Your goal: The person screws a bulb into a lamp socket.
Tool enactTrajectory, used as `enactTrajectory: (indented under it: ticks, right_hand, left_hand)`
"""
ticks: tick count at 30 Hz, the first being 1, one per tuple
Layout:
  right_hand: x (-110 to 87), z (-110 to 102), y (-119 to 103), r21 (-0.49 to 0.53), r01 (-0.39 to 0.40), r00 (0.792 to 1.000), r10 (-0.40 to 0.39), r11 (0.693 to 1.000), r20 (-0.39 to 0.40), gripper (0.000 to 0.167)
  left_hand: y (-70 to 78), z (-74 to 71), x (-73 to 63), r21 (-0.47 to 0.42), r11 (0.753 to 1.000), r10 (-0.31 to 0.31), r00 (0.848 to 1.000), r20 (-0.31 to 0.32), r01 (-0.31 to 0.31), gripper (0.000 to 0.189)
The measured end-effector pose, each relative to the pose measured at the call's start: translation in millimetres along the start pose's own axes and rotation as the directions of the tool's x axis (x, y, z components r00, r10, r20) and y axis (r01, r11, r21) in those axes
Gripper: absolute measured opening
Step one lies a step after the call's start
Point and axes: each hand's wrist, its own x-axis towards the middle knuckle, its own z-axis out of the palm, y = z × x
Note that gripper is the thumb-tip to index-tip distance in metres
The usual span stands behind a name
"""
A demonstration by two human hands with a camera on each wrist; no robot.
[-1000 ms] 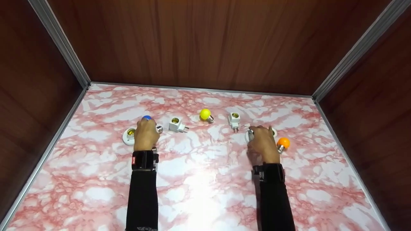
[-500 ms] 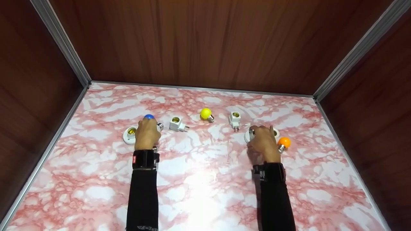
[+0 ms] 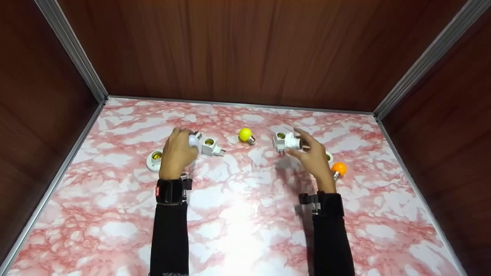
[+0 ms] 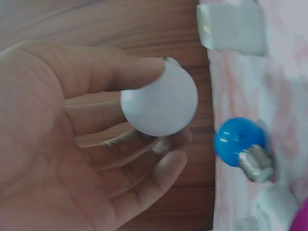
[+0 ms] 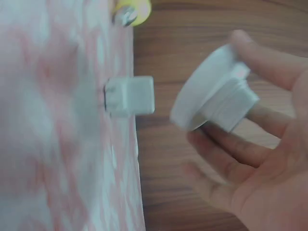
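My left hand (image 3: 178, 153) holds a white light bulb (image 4: 161, 101) between thumb and fingers, raised above the table; its metal base points away. Below it lies a blue bulb (image 4: 238, 139), which the hand hides in the head view. My right hand (image 3: 312, 157) grips a round white lamp holder (image 5: 214, 91) by its edge, tilted and off the table. That lamp holder overlaps a white plug-in bulb socket (image 3: 279, 140) in the head view. On the left, another round lamp holder (image 3: 154, 162) lies partly behind the left hand.
A second plug-in socket (image 3: 209, 147) sits right of the left hand. A yellow bulb (image 3: 245, 135) lies at the middle back, an orange bulb (image 3: 339, 168) right of the right wrist. Part of a magenta object (image 4: 301, 221) shows. Brown panels (image 3: 245, 50) enclose the marbled table.
Both hands have risen from the table. The left now holds up the white bulb, and the blue bulb is no longer seen from the head. The right has lifted the lamp holder leftward.
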Motion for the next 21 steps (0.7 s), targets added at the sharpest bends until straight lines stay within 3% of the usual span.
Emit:
enactTrajectory:
  ticks: [5,10,16,21]
  right_hand:
    - [-1.9,-2,-7,0.257,-0.007,1.0,0.012,0.966,-0.018,0.066]
    - [-4.6,-6,-10,0.416,-0.004,0.999,0.019,0.909,-0.033,0.059]
    - [-6.2,-4,-9,0.589,-0.017,0.997,0.055,0.808,-0.048,0.049]
    - [-3.3,5,-8,0.69,-0.053,0.988,0.139,0.722,-0.07,0.033]
  left_hand:
    - [16.4,-2.6,-2.5,-0.062,0.994,0.087,0.996,-0.029,-0.088,0.052]
    - [26.2,3.0,-2.5,-0.093,0.979,0.173,0.982,-0.082,-0.18,0.049]
    - [34.3,12.8,-0.4,-0.142,0.96,0.231,0.969,-0.084,-0.242,0.047]
    - [42.4,24.3,0.9,-0.192,0.944,0.268,0.963,-0.021,-0.267,0.047]
